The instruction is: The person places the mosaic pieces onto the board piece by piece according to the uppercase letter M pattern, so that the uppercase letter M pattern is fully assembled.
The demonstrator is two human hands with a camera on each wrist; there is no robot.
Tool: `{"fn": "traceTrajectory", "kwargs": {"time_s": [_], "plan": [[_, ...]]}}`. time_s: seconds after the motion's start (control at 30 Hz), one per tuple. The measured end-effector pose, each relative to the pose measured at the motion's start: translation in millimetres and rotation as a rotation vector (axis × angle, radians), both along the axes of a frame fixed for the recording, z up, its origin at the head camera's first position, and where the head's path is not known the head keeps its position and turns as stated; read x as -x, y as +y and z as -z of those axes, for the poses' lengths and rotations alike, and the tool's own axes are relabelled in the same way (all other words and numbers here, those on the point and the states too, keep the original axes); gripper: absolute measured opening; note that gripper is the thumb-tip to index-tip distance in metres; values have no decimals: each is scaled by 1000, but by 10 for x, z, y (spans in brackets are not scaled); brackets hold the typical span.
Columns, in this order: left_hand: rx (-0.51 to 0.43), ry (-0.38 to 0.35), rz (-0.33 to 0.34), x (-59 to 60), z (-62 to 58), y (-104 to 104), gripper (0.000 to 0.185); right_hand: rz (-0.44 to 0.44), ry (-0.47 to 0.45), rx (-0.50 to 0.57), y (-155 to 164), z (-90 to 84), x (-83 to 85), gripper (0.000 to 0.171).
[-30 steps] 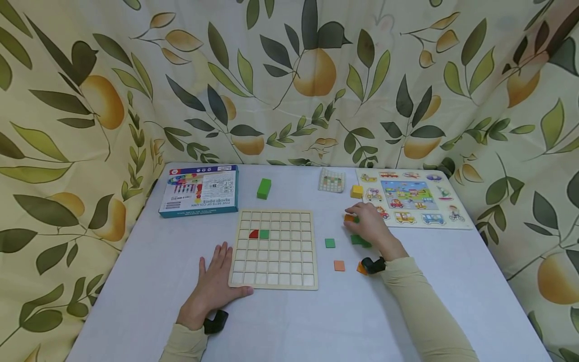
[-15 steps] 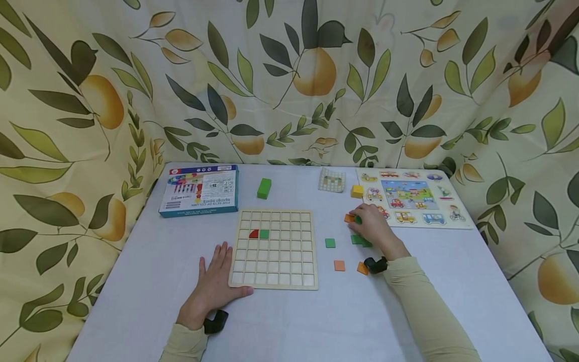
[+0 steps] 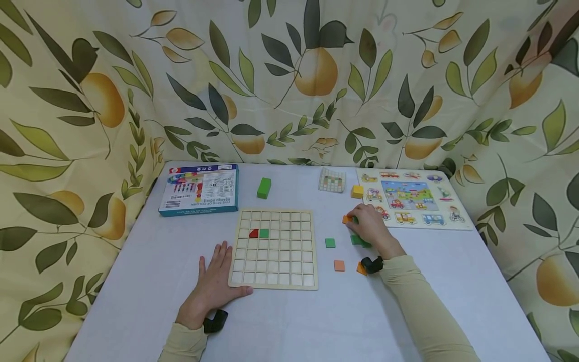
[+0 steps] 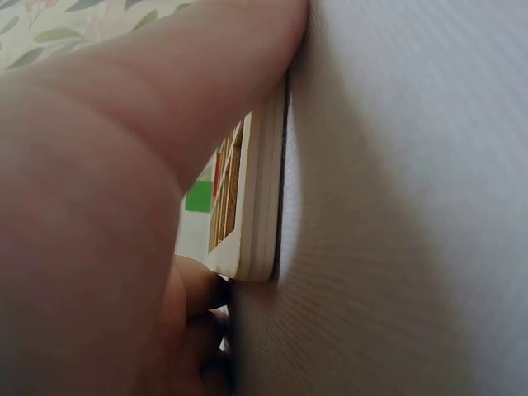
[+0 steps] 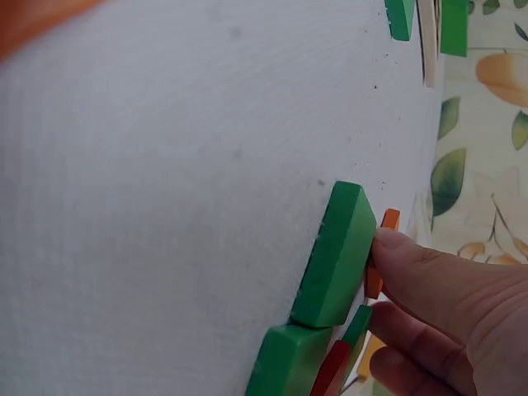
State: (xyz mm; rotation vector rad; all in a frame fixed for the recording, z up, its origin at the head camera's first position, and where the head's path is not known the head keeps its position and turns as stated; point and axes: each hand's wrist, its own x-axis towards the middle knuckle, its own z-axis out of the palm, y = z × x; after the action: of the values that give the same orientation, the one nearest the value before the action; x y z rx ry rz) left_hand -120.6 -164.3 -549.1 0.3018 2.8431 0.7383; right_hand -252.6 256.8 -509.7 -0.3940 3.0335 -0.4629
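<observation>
Left hand (image 3: 211,290) lies flat, fingers spread, on the white tablecloth (image 3: 135,281); the thumb presses the near left corner of the pale wooden grid board (image 3: 275,249), apparently to pin it in place. Wrist view confirms thumb against the board edge (image 4: 262,190). The board holds 1 red piece (image 3: 254,234) and 1 green square tile (image 3: 264,234) side by side in the third row; the other cells show bare.

Right hand (image 3: 371,227) rests on a small cluster of loose pieces right of the board, well apart from it. Fingertips (image 5: 394,252) pinch a thin orange tile (image 3: 347,219), pressed up against a green wooden block (image 5: 338,256). More green blocks (image 3: 360,241) sit under the palm, likely gathered there for easy reach.

Loose on the cloth: 1 green square tile (image 3: 330,243), 1 pale orange square tile (image 3: 339,265), another orange tile (image 3: 361,268) by the wrist.

Far edge: blue-and-white printed box (image 3: 199,190), tall green block (image 3: 264,188), checked pattern card (image 3: 332,180), yellow cube (image 3: 357,191), vehicle picture puzzle board (image 3: 411,198).

Leaf-and-pear print curtain (image 3: 289,80) encloses the table on 3 sides.
</observation>
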Motion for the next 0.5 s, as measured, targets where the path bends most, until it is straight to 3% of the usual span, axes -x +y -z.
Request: {"fn": "traceTrajectory", "kwargs": {"time_s": [0.5], "plan": [[-10,1,1,-3,-1,-1,125,-36,-9,76,-202,-91,-19,28]]}}
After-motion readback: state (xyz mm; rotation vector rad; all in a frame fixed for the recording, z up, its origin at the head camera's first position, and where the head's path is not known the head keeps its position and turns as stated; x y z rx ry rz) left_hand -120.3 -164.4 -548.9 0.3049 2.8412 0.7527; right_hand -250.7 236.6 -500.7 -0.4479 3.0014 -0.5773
